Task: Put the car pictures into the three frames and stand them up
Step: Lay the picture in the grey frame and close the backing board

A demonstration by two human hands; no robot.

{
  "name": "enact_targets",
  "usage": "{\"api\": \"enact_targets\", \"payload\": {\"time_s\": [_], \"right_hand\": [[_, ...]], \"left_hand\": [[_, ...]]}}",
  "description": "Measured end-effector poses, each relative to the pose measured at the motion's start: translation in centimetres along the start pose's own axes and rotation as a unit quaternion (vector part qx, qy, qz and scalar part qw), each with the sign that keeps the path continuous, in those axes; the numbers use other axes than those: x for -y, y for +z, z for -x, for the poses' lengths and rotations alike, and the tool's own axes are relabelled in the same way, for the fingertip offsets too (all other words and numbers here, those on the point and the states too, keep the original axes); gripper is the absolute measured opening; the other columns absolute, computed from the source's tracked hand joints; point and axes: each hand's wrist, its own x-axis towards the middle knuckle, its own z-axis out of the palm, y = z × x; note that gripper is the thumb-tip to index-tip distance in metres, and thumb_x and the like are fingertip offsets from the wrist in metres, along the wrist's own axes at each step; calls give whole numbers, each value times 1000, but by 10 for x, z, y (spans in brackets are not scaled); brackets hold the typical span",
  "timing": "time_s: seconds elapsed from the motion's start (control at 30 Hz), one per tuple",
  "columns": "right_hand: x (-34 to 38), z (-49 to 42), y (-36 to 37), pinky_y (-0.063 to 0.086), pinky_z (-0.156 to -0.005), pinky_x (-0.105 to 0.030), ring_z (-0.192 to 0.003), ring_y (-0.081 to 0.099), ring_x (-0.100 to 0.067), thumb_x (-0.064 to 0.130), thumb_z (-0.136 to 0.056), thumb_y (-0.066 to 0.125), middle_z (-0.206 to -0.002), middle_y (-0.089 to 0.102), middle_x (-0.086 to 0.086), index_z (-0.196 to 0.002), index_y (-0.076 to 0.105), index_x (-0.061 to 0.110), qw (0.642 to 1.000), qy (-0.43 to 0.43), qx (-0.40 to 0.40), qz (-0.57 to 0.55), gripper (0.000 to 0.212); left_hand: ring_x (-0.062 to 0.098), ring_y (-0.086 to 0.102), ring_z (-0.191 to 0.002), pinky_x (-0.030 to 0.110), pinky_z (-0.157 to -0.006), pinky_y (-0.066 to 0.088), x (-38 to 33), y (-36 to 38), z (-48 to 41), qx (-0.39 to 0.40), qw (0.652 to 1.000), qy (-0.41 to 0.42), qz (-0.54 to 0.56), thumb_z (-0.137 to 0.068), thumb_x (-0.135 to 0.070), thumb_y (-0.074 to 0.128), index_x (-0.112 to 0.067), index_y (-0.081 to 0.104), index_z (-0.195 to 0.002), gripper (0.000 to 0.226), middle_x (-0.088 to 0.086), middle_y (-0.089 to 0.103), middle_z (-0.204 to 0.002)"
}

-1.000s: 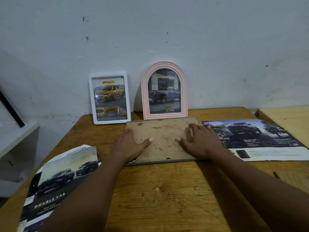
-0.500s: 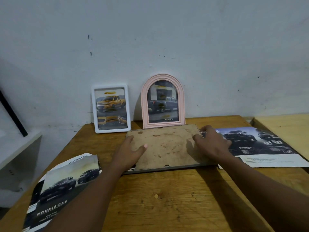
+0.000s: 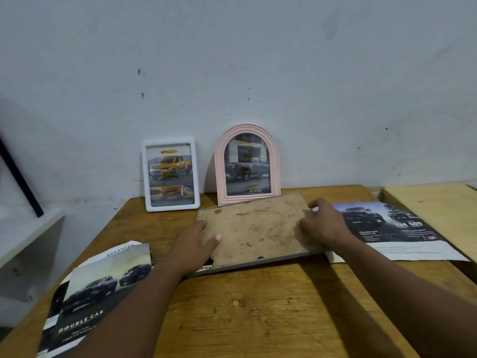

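A white frame (image 3: 171,174) with a yellow pickup picture and a pink arched frame (image 3: 247,164) with a dark pickup picture stand against the wall. The third frame (image 3: 258,228), grey-edged, lies face down on the table, its stained brown backing board up. A strip of picture shows at its near left corner. My left hand (image 3: 192,245) rests flat on the board's left side, thumb on the backing. My right hand (image 3: 325,223) grips the right edge, fingers curled over it.
A dark car brochure (image 3: 98,288) lies at the front left of the wooden table (image 3: 258,319). Another brochure (image 3: 387,226) lies at the right. A lighter wooden surface (image 3: 438,202) adjoins on the right, a white shelf (image 3: 25,228) on the left.
My right hand has slid from the middle of the backing board to its right edge and curled its fingers there. The left hand has stayed on the left side.
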Motion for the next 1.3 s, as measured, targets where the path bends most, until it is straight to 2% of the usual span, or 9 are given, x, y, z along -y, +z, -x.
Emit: {"api": "enact_targets", "payload": {"time_s": [0.13, 0.3, 0.53, 0.83, 0.93, 1.0, 1.1, 1.2, 1.3], "right_hand": [[-4, 1, 7, 42, -75, -29, -104, 54, -25, 17, -91, 65, -135, 54, -15, -137, 46, 14, 1000, -15, -17, 20, 50], [-11, -1, 12, 50, -84, -35, -117, 55, -28, 20, -91, 67, -139, 51, -12, -137, 46, 16, 999, -27, -25, 20, 51], [-8, -5, 7, 47, -72, -30, -114, 55, -27, 20, -90, 69, -137, 52, -12, -136, 45, 16, 1000, -9, -12, -4, 52], [46, -9, -96, 44, -73, -32, -97, 54, -25, 18, -90, 65, -130, 56, -12, -136, 49, 18, 991, -57, -25, 117, 49], [74, -1, -140, 49, -83, -37, -104, 56, -28, 15, -89, 63, -131, 56, -12, -134, 53, 17, 985, -73, -46, 150, 47], [95, 6, -162, 53, -85, -40, -104, 57, -29, 15, -90, 61, -128, 57, -12, -132, 56, 14, 983, -86, -57, 152, 42], [130, 18, -175, 54, -62, -33, -87, 60, -25, 20, -95, 61, -111, 59, -11, -121, 62, 9, 988, -107, -48, 101, 28], [164, 29, -168, 56, -51, -30, -79, 65, -28, 29, -98, 60, -110, 62, -17, -118, 61, 4, 992, -126, 13, -5, 32], [194, 39, -150, 56, -53, -30, -76, 68, -26, 40, -101, 52, -115, 63, -13, -129, 55, 7, 983, -147, 63, -95, 44]], "left_hand": [[21, 41, -140, 43, -114, 38, -1, 2, 0, -26, 998, 19, -52, -95, -68, 47, -24, 38, -153, 73, 0, 38, -158], [20, 47, -131, 39, -105, 44, -6, 2, -4, -42, 993, 34, -107, -94, -72, 42, -25, 46, -148, 71, -1, 44, -149], [19, 47, -129, 40, -105, 46, -2, 2, -8, -35, 995, 34, -85, -96, -66, 45, -26, 47, -146, 64, -2, 44, -147], [20, 39, -130, 44, -109, 41, -57, 33, 9, -38, 994, 63, -76, -101, -66, 29, -29, 46, -144, 60, 1, 43, -144], [18, 45, -125, 47, -104, 46, -89, 48, 11, -3, 997, 75, -22, -98, -68, 30, -35, 48, -140, 56, -4, 46, -139], [15, 48, -122, 46, -101, 49, -116, 50, 15, 35, 993, 71, 82, -96, -67, 38, -40, 52, -135, 49, -9, 49, -135], [4, 54, -106, 28, -87, 51, -162, 33, 20, 50, 971, 86, 217, -103, -55, 43, -35, 56, -128, 35, -11, 56, -124], [19, 59, -114, 40, -96, 52, -197, -8, 17, 54, 952, 85, 290, -105, -57, 31, -29, 51, -138, 47, -3, 59, -125], [28, 61, -114, 44, -84, 58, -214, -63, 21, 59, 914, 61, 396, -95, -73, 30, -26, 52, -138, 68, 5, 60, -129]]}}
